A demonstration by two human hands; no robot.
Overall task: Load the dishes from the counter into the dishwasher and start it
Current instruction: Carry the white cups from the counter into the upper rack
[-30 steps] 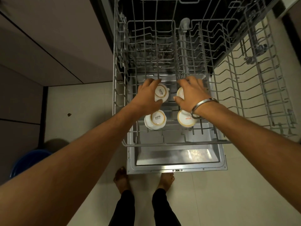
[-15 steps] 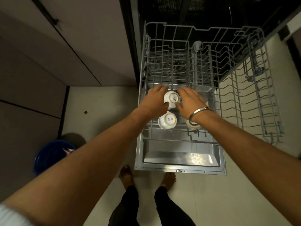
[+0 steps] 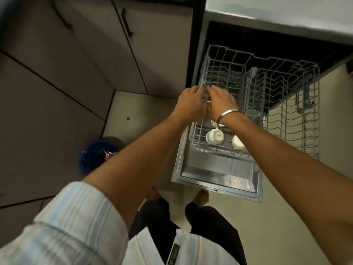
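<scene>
Above rack: both hands, left, right; 2 cups below.

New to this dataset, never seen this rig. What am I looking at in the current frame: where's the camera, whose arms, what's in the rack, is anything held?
No robot here: a person wears one wide-angle camera on the head, looking down, so the arms are their own. The left hand and right hand meet at the left side of the pulled-out dishwasher rack; the frame is too blurred to tell whether they grip its wire. Neither holds a dish. Upside-down white cups sit in the rack, over the open dishwasher door. A blue bucket stands on the floor to the left.
</scene>
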